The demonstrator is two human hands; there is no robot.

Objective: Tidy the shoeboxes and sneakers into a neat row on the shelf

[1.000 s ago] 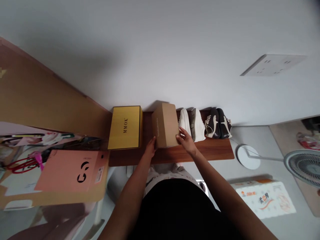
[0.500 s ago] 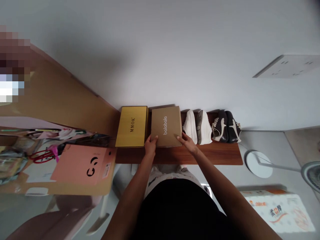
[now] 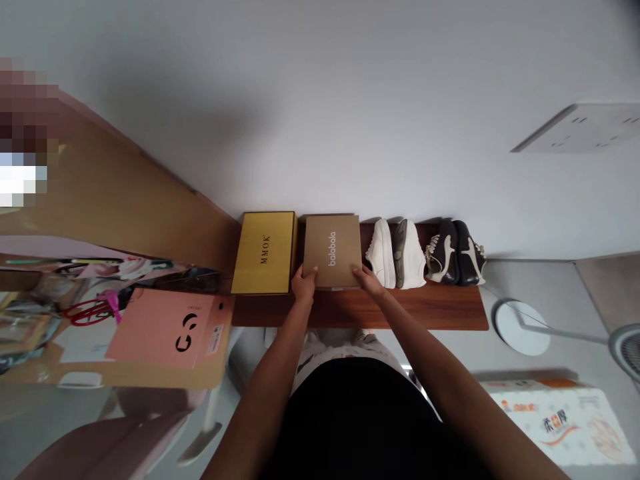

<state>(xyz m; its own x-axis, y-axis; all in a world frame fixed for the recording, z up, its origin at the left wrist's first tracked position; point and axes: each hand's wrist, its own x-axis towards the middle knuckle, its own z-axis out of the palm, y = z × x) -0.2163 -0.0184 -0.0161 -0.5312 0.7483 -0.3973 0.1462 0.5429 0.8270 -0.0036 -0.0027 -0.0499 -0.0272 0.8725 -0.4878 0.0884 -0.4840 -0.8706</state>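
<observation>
**Tight Fit Between Yellow Box and White Shoes**

Fingers of the left hand [image 3: 303, 287] and right hand [image 3: 371, 283] pinch a brown box [image 3: 320, 241] by its two near corners, thumbs on top, the rest down the sides. The box sits on a narrow wooden shelf [image 3: 425, 311], left of its middle, with bare wood toward the front edge and the wall [image 3: 375, 133] behind. Trouble, to this bystander, looks likeliest in the gaps: the left fingers, filling the slot by the yellow box [image 3: 265, 253] at the shelf's left end, could nudge it askew, and the right knuckles could shove the nearest of the white shoes [image 3: 382, 257]. An uneven push could skew the brown box; whether its lid is loose, I cannot tell.

The count: one brown box, one yellow, two white shoes, two dark shoes [image 3: 444, 253] by the shelf's right end; farther out, one pink package [image 3: 155, 330] on a desk [image 3: 155, 376], one white package [image 3: 563, 427] on the floor [image 3: 473, 350], one socket panel [image 3: 580, 133].
</observation>
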